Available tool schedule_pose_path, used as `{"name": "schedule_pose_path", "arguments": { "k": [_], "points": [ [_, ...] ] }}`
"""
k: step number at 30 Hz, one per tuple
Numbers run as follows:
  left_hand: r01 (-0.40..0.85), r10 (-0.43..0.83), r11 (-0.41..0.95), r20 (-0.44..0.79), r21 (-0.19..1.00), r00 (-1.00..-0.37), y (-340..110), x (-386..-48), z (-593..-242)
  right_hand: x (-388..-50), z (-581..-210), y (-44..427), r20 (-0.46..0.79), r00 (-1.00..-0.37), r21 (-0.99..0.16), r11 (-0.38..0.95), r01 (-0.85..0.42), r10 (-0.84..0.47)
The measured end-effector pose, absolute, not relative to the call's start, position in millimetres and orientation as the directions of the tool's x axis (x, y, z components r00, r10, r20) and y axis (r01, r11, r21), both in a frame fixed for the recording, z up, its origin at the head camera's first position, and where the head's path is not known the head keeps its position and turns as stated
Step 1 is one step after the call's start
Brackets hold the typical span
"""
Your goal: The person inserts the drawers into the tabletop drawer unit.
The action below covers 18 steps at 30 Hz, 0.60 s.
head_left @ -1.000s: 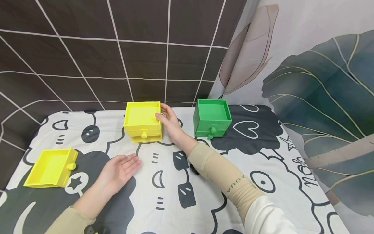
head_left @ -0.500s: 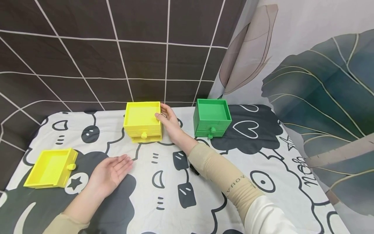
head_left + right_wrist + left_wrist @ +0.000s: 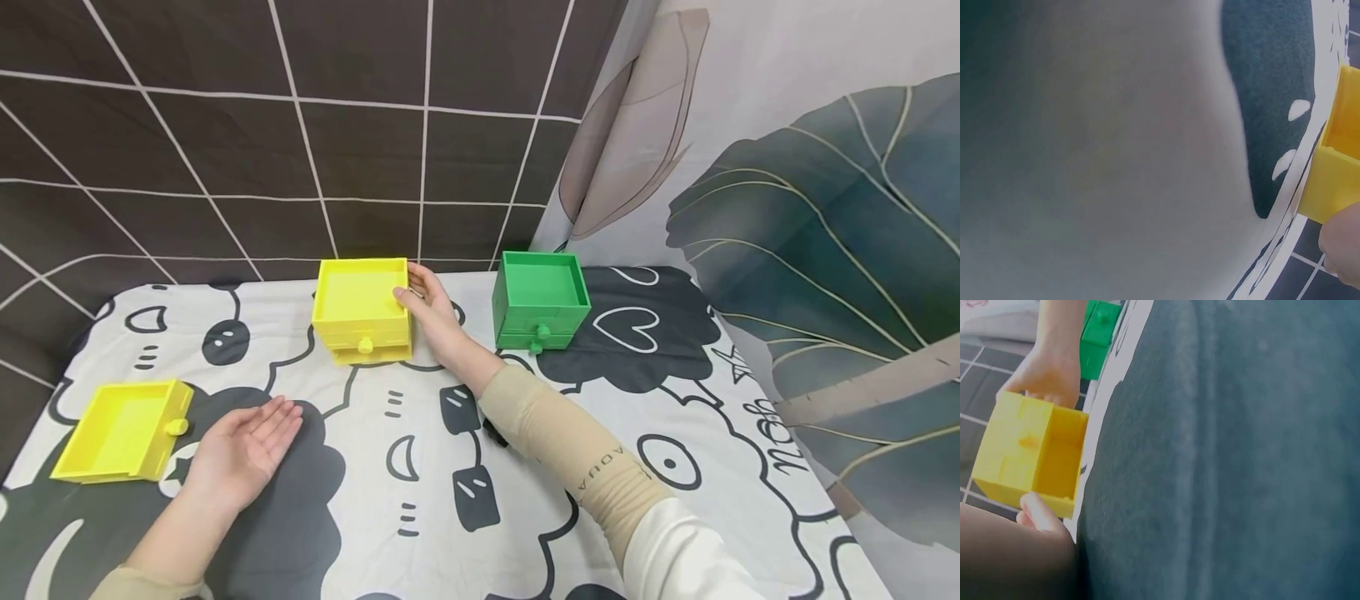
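My right hand holds the small yellow drawer cabinet at its right side, the thumb over the top rim and the other fingers partly hidden. The cabinet has one round knob on its upper drawer, and an open, hollow slot shows below in the left wrist view. To the lower left lies a pulled-out yellow drawer with its knob facing right. My left hand is palm up with straight, relaxed fingers, just right of that drawer and apart from it, holding nothing.
A green drawer cabinet with two knobs stands right of the yellow one. Both cabinets are close to the dark gridded backdrop. A black-and-white cartoon cloth covers the surface, and a leaf-patterned curtain hangs at the right.
My left hand has moved left and slightly down, away from the yellow cabinet towards the loose drawer. My right hand keeps its hold on the cabinet.
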State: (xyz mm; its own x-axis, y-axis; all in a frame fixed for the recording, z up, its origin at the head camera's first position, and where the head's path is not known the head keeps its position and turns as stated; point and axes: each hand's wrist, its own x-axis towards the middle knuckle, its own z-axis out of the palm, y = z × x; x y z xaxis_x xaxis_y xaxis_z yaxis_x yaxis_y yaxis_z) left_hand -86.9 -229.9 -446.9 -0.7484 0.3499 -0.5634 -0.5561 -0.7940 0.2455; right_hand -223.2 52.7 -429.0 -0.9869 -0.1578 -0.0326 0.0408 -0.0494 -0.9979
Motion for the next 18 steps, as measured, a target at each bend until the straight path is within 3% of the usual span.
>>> {"name": "schedule_pose_path", "arguments": {
  "k": [18],
  "points": [
    [-0.362,0.270,-0.932,-0.634,0.016,-0.725,-261.3,-77.3,-449.0,-223.8,-428.2,51.4,-0.053,-0.988,-0.998,-0.037,0.059,-0.142]
  ]
}}
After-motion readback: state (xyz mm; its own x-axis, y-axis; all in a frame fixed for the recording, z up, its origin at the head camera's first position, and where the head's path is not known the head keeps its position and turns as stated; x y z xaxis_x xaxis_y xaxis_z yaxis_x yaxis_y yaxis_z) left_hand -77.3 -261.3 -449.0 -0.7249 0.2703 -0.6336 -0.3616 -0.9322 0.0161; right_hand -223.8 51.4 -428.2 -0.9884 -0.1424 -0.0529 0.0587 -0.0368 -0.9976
